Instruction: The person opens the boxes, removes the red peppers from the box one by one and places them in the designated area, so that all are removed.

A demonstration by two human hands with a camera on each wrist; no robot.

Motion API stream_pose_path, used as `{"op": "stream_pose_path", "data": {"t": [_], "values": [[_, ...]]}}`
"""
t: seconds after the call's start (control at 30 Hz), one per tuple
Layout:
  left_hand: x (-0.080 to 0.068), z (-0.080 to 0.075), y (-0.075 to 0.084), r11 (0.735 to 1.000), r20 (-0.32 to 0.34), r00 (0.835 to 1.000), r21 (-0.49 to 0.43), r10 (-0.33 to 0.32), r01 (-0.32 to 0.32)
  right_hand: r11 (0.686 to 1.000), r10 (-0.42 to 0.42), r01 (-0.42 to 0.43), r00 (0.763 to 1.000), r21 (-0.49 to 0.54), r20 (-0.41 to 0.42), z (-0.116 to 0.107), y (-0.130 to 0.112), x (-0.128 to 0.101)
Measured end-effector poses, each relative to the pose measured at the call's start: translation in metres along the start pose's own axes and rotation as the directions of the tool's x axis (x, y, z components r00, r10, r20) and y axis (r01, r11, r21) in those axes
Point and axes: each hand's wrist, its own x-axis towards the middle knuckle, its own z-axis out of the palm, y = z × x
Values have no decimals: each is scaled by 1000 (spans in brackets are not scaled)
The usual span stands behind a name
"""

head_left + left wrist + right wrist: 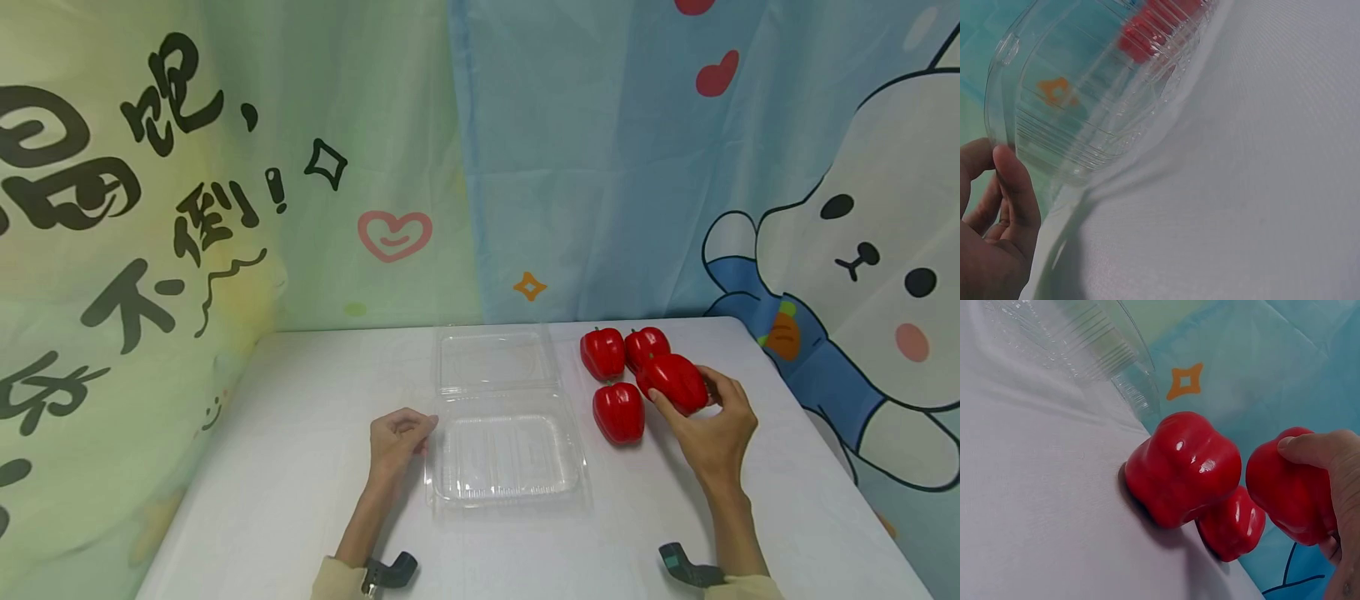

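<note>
A clear plastic clamshell box [510, 504] lies opened out on the white table, its lid [495, 360] folded back away from me. At the box's left rim, my left hand [397, 442] pinches the edge between thumb and finger; the left wrist view shows this grip on the rim [999, 119]. On the right, my right hand [716, 429] grips a red bell pepper [678, 382], lifted off the table in the right wrist view. Three more red bell peppers stand close by: one in front [619, 413], one behind left [602, 353] and one behind right [647, 343].
A white cloth covers the table [315, 400]. Behind it hangs a printed curtain [375, 167] that meets the table's back edge. The standing peppers are just right of the box. A dark wrist-worn device [686, 567] sits at my right cuff.
</note>
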Motion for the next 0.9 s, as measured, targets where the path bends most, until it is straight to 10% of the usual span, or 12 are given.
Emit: {"op": "stream_pose_path", "data": {"t": [0.9], "values": [[0,0,0,1000,-11,1000,5,-12,12,981,181,-180,984,-64,-3,2,9,-9]]}}
